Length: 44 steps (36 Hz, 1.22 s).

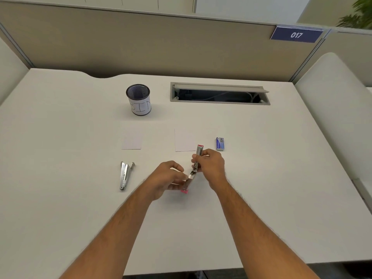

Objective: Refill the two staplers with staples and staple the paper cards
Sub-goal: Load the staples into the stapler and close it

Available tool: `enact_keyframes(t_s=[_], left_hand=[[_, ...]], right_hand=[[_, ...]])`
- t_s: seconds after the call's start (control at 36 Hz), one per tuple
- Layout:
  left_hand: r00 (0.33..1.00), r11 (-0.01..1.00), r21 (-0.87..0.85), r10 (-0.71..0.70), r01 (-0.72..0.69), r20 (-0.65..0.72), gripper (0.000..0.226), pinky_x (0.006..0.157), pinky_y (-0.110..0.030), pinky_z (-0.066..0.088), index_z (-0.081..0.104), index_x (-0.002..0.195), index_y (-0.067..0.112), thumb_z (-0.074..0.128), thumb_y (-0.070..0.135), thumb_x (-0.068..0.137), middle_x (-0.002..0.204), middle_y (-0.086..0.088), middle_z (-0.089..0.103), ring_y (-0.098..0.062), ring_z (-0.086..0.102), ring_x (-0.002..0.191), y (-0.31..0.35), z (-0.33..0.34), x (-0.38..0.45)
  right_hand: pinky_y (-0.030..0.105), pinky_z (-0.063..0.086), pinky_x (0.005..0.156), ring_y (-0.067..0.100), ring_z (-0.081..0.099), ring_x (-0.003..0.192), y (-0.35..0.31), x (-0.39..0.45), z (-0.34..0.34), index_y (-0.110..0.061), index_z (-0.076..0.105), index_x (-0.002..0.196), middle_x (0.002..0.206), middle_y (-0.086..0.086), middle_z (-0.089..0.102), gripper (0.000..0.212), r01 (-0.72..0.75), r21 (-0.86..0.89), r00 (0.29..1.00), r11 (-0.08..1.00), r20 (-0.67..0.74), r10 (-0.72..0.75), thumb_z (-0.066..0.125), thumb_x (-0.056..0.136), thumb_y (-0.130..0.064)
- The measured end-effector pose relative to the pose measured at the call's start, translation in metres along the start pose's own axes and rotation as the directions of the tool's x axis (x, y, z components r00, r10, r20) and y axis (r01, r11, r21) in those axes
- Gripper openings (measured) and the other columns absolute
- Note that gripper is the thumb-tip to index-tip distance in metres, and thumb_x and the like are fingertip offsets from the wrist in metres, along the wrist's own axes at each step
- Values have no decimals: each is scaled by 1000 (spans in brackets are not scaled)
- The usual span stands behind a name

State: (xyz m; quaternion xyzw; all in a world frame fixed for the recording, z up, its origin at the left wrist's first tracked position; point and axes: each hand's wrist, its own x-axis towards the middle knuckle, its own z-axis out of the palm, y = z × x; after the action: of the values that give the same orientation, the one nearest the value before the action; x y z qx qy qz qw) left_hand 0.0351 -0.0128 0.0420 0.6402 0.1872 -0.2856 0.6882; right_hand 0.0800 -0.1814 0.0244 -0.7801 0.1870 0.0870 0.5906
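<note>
Mesh cup [138, 99], blue box [220, 143], possibly staples.

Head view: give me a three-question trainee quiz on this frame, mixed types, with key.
1. True or false: the silver stapler lies on the desk, touched by neither hand.
2. Which thing sits nearest the right hand? A) mesh cup B) blue staple box C) left paper card
3. Fill in: both hands hold the pink-ended stapler, which is hinged ____.

Key: 1 true; 2 B; 3 open. The left hand takes its near end, the right hand its far half.
</note>
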Motion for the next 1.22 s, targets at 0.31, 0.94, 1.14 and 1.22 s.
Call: enact_keyframes(t_s=[0.31, 0.94, 1.14, 1.22], left_hand=[[997, 982, -187, 40, -28, 60, 9, 77, -41, 64, 63, 102, -1, 62, -4, 94, 92, -20, 63, -35, 75, 83, 13, 11, -5], [894, 920, 135, 391, -369, -219, 12, 81, -36, 64, 78, 99, 16, 66, 16, 99, 73, 1, 76, -16, 74, 71, 3, 9, 17], [890, 895, 224, 425, -385, -167, 17, 72, -21, 55, 76, 101, 43, 64, 30, 102, 103, 20, 75, 3, 69, 89, -2, 9, 13], [922, 930, 143, 357, -337, -150, 30, 93, -29, 56, 66, 134, 28, 57, 33, 105, 122, 10, 73, -8, 67, 114, -6, 10, 13]], right_hand=[[53, 61, 74, 35, 72, 77, 2, -8, 0, -9, 68, 79, 77, 9, 74, 24, 17, -129, 996, 992, -85, -28, 78, 83, -29], [40, 58, 89, 20, 71, 98, 7, -25, -21, -16, 71, 121, 110, 13, 76, 39, 5, 101, 892, 995, 450, -51, 76, 83, -14], [51, 60, 93, 29, 77, 93, 9, -30, -14, -10, 72, 114, 102, 11, 78, 28, 27, 34, 929, 999, 368, -38, 80, 88, -20], [48, 61, 90, 30, 78, 90, 8, -33, -12, -6, 72, 112, 100, 14, 78, 26, 34, 41, 920, 999, 389, -48, 78, 89, -16]])
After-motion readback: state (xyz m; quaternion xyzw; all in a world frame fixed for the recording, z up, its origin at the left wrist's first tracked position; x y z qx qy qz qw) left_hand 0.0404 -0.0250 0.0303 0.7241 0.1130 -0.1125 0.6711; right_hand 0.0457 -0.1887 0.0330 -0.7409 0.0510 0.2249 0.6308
